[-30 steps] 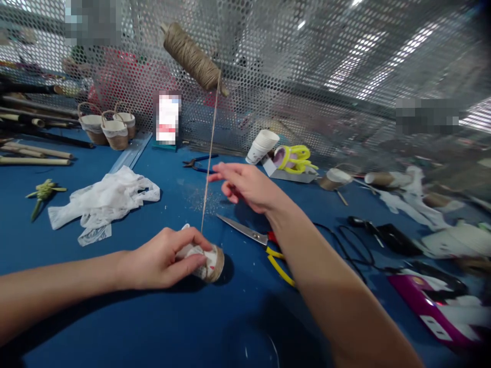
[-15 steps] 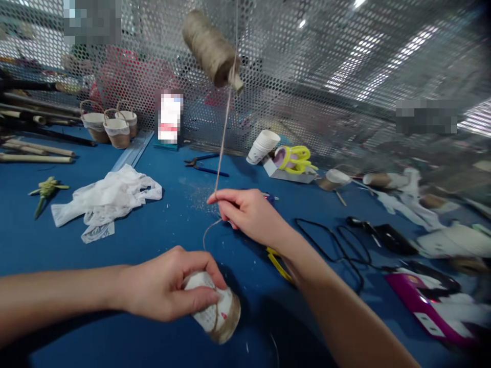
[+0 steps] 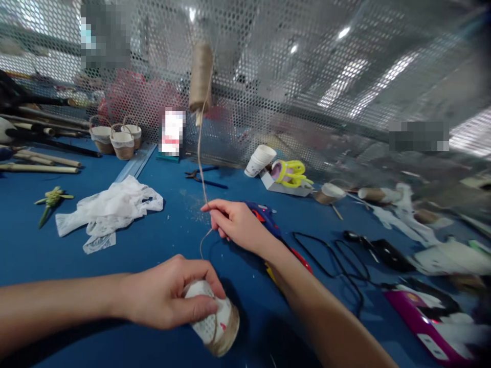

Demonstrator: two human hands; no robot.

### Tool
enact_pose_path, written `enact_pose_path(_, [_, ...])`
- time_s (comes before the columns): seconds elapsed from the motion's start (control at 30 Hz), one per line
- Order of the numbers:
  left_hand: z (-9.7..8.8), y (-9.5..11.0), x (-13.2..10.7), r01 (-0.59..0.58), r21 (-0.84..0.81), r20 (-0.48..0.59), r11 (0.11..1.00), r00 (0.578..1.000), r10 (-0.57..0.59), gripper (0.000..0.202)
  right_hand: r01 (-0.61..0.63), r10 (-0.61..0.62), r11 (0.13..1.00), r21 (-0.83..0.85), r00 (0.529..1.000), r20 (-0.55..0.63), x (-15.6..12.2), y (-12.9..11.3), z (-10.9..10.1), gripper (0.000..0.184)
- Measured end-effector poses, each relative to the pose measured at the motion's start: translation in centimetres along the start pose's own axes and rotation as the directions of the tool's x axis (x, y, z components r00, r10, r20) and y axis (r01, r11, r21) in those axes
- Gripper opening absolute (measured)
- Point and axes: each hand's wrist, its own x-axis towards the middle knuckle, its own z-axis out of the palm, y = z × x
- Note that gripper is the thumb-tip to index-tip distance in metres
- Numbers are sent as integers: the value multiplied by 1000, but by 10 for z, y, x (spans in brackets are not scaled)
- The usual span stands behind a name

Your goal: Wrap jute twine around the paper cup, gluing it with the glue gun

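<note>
My left hand (image 3: pixel 169 291) is wrapped around a white paper cup (image 3: pixel 226 327) lying on its side, with brown twine wound around its rim end. Above and to the right, my right hand (image 3: pixel 240 225) pinches the twine (image 3: pixel 200 158) between thumb and fingers. From that pinch the strand climbs to a hanging twine spool (image 3: pixel 200 76), while a slack loop drops toward the cup. A blue glue gun (image 3: pixel 266 213) lies partly hidden behind my right hand. Red and yellow handles (image 3: pixel 303 260) show from under the right forearm.
Blue-handled pliers (image 3: pixel 209 182) and white lace (image 3: pixel 115 207) lie on the blue table. Small twine-wrapped baskets (image 3: pixel 123 147), stacked paper cups (image 3: pixel 260 162) and a white box (image 3: pixel 286 188) stand near the mesh panel. A black cable (image 3: pixel 326 250) and purple power strip (image 3: pixel 414 319) are at right.
The spool has swung left and hangs more upright. The twine has gone from nearly straight to slightly bowed. My right hand has shifted slightly left and down; my left still grips the cup.
</note>
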Motion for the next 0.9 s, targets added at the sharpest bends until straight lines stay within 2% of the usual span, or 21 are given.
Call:
enact_pose_path(0.17, [-2,2,5,3,-144,-74,990,997,-14,24,-12,13,999,-44,1000,22,16,-5,1,24])
enact_pose_path(0.33, [-7,3,9,-39,-241,-125,970,992,8,31,-46,49,996,-77,998,39,31,5,6,25])
enact_pose_path(0.5, [-13,2,14,-81,-318,-171,945,985,26,38,-194,190,980,42,978,92,57,9,-14,10])
enact_pose_path(0.57, [-15,2,16,-77,-351,-189,933,982,10,40,-239,230,962,131,970,82,71,3,-26,13])
enact_pose_path(0.67, [-18,3,18,-90,-380,-211,921,977,9,40,-248,255,923,293,967,15,94,-10,-43,26])
enact_pose_path(0.73, [-20,5,17,-103,-388,-226,916,974,14,39,-223,279,887,404,956,-85,112,-17,-52,30])
enact_pose_path(0.83, [-22,7,16,-104,-376,-244,921,970,10,37,-157,354,822,547,894,-275,139,-24,-62,32])
enact_pose_path(0.9, [-23,7,15,-108,-369,-251,923,968,13,37,-121,405,776,620,848,-342,155,-26,-69,32])
